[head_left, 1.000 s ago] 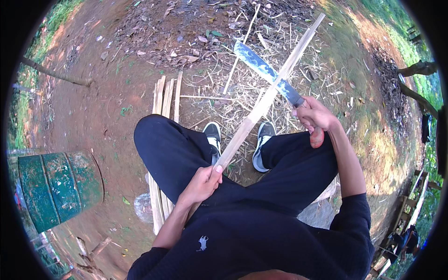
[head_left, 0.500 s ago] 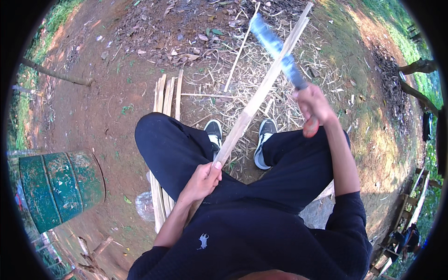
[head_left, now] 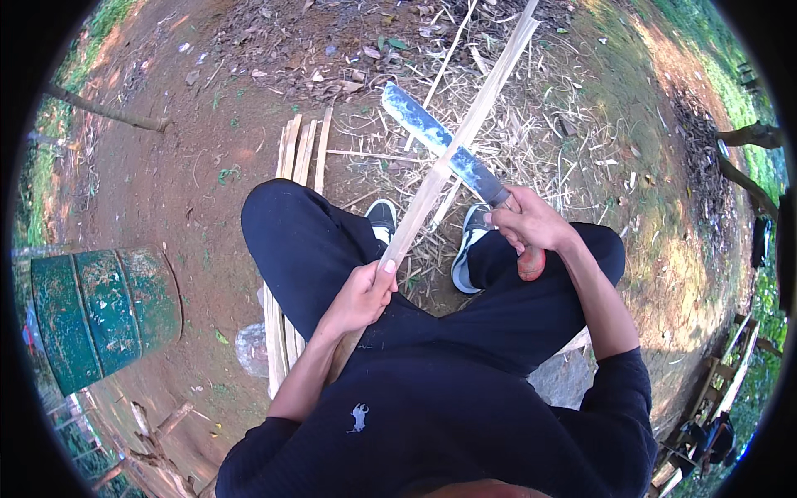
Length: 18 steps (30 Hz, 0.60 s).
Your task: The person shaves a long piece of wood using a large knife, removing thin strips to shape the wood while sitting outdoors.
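A long pale strip, bamboo or wood, slants from my lap up to the far right. My left hand is closed round its near part, thumb on top. My right hand grips a machete by its handle, whose rounded end is red. The broad blade, dark with bright patches, crosses the strip about midway and points to the far left. Part of the blade is hidden where the strip passes over it. Past the crossing, the strip's far part looks split lengthwise.
Several cut strips lie beside my left knee. Thin shavings litter the ground beyond my shoes. A dented green drum lies at the left. A grey stone shows by my right thigh. A branch juts in at far left.
The machete has moved down the strip toward me, and its blade now points further left. My right hand came nearer with it. My left hand keeps its hold on the strip.
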Each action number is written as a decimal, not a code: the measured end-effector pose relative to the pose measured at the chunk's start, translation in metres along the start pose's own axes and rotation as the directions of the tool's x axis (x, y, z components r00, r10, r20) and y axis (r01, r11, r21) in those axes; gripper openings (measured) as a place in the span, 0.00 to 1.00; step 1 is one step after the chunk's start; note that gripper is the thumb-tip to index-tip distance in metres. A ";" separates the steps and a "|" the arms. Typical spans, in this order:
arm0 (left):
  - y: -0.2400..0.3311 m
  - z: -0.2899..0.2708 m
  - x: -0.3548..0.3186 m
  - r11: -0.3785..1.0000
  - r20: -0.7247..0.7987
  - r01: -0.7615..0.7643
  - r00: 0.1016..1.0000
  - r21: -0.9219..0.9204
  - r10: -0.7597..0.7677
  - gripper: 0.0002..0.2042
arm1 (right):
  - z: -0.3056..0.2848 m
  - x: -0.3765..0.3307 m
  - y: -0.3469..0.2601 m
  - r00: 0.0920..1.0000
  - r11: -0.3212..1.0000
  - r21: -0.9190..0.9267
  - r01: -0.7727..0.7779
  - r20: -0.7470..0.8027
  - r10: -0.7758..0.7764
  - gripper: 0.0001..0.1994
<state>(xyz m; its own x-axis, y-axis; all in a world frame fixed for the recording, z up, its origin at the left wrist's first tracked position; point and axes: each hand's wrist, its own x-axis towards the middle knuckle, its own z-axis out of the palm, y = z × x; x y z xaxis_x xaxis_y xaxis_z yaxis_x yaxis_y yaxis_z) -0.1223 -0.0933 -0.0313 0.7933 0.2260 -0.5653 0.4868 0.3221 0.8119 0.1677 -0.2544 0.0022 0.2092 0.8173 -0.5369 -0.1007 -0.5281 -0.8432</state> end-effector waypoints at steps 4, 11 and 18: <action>-0.001 0.002 -0.003 0.997 -0.003 0.051 0.999 -0.050 -0.052 0.22 | 0.012 -0.003 0.004 0.950 0.855 -0.487 0.180 -0.140 -0.280 0.12; -0.003 0.002 -0.001 0.995 -0.015 0.067 0.998 -0.078 -0.068 0.22 | 0.012 0.004 0.012 0.970 0.925 -0.353 0.138 -0.143 -0.199 0.15; -0.002 0.004 -0.005 0.995 -0.002 0.077 0.997 -0.063 -0.078 0.22 | -0.016 -0.002 -0.005 0.972 0.987 0.081 0.140 -0.199 -0.122 0.09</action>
<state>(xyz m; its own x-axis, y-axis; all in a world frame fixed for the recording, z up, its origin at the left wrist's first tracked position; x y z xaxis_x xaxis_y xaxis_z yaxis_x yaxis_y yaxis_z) -0.1255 -0.0987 -0.0292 0.7524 0.2024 -0.6269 0.5228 0.3955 0.7552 0.1834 -0.2573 0.0086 0.4095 0.8130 -0.4140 -0.1491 -0.3881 -0.9095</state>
